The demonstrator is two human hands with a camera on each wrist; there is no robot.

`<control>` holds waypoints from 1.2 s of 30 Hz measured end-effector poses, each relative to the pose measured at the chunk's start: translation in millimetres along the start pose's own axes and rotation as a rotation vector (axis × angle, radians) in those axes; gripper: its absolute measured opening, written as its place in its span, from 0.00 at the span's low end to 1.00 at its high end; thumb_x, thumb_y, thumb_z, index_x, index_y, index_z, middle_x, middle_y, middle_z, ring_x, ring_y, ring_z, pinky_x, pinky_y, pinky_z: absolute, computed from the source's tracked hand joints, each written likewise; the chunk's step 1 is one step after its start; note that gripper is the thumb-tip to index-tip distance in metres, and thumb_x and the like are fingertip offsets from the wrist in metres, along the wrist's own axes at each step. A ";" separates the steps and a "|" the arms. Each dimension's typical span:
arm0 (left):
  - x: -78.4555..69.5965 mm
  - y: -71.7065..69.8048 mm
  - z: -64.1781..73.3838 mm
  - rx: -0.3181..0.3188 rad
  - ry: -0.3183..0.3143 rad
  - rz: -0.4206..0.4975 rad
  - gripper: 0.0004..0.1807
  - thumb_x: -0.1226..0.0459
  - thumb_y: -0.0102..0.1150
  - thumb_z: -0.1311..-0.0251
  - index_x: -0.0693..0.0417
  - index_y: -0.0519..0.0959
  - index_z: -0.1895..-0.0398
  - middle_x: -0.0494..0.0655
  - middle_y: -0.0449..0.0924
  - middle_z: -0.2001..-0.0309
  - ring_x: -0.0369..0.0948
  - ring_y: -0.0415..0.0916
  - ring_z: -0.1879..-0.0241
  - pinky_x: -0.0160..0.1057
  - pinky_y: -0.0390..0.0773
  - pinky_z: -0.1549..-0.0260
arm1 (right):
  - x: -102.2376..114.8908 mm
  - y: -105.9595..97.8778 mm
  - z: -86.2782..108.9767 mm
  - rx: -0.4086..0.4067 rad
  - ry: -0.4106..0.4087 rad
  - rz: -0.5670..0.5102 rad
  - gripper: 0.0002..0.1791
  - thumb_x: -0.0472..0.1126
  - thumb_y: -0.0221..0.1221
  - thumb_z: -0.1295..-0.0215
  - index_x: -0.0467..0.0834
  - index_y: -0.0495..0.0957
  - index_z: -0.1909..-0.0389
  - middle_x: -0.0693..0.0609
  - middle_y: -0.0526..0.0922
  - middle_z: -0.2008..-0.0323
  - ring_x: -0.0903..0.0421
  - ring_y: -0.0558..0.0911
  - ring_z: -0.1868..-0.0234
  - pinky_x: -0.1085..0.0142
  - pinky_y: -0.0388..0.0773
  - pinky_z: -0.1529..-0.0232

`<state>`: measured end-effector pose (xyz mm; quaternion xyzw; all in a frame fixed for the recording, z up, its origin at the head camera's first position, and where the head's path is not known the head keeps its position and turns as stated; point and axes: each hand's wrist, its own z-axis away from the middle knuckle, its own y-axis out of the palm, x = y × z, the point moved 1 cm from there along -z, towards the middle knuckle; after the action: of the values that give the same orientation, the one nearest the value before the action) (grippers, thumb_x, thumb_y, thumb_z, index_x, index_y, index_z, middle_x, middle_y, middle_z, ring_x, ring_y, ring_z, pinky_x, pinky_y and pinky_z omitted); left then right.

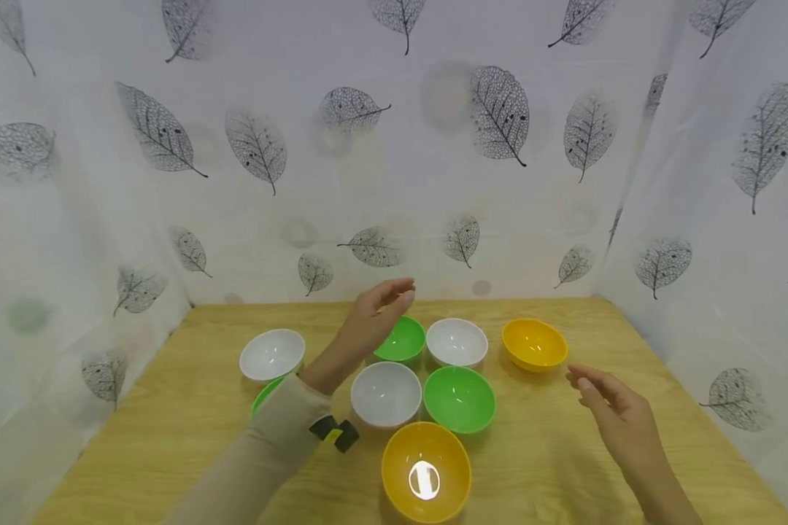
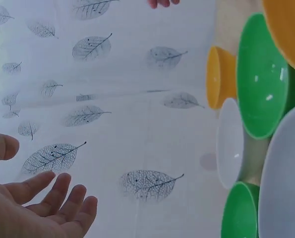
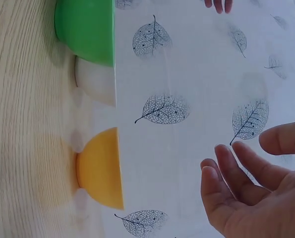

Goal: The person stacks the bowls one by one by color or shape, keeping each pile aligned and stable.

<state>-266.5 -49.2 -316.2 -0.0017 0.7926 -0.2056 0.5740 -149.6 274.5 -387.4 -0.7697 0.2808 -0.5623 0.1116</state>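
My left hand [image 1: 374,317] is raised over the back row, its fingers loosely bent with nothing in them. It overlaps a green bowl [image 1: 403,340] in the head view. Right of that bowl stands a white bowl [image 1: 457,343]. In front are another white bowl [image 1: 386,394] and a green bowl [image 1: 460,399], with an orange bowl [image 1: 427,474] nearest me. My right hand [image 1: 620,419] hovers at the right, fingers relaxed and holding nothing, close to a second orange bowl [image 1: 534,345]. In the right wrist view that orange bowl [image 3: 101,168] sits upright on the table, apart from the fingers.
At the left stand a white bowl [image 1: 272,355] and a green bowl [image 1: 267,394], the latter mostly hidden behind my left sleeve [image 1: 269,445]. The wooden table [image 1: 532,467] meets a leaf-printed curtain [image 1: 407,168] at its back and sides.
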 end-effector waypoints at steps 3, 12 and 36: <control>-4.9 10.1 -14.7 0.007 -0.050 0.098 0.24 0.54 0.46 0.29 0.53 0.69 0.35 0.49 0.71 0.36 0.46 0.67 0.37 0.50 0.68 0.37 | -3.1 -4.5 -2.5 -0.005 -0.004 -0.012 0.23 0.45 0.44 0.24 0.33 0.69 0.39 0.68 0.77 0.50 0.76 0.74 0.52 0.83 0.75 0.57; -4.1 50.7 -49.6 0.107 -0.246 0.496 0.28 0.52 0.39 0.27 0.60 0.63 0.31 0.55 0.63 0.32 0.51 0.60 0.32 0.49 0.61 0.33 | -13.3 -15.2 -15.6 0.051 0.058 -0.010 0.30 0.51 0.34 0.22 0.33 0.59 0.31 0.38 0.66 0.35 0.78 0.66 0.48 0.87 0.70 0.54; 38.0 174.1 -57.3 0.032 -0.567 0.928 0.45 0.46 0.47 0.34 0.62 0.42 0.25 0.70 0.31 0.27 0.62 0.30 0.27 0.57 0.38 0.28 | -51.9 -10.9 -46.1 0.199 0.414 -0.463 0.47 0.66 0.28 0.29 0.36 0.20 0.29 0.37 0.23 0.27 0.39 0.27 0.27 0.42 0.33 0.29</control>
<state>-291.0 119.7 -393.1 0.3017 0.5209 0.0660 0.7958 -199.9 319.0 -407.9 -0.6677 0.0587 -0.7421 -0.0041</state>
